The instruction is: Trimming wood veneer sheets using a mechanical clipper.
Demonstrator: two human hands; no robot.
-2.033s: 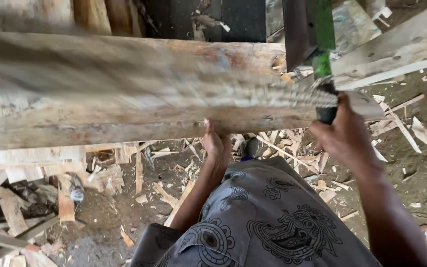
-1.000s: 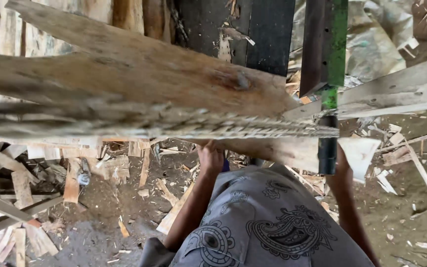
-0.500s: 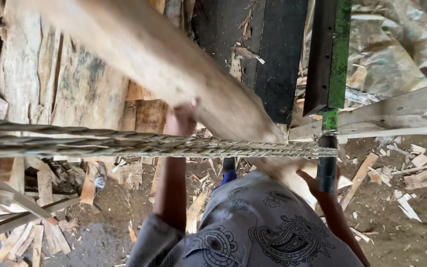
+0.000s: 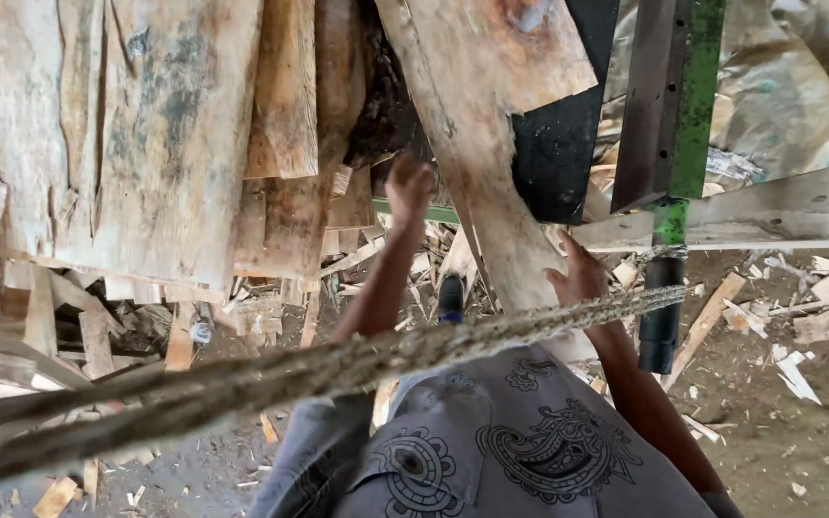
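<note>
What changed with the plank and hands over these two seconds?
The plank swung from lying crosswise to pointing away. The left hand moved up along its left edge; the right hand kept hold of its near end. The rope and green post stayed.

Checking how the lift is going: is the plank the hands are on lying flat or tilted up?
Tilted up. The plank slants steeply away from the person, left hand and right hand against it, unlike the stacked boards alongside.
</note>
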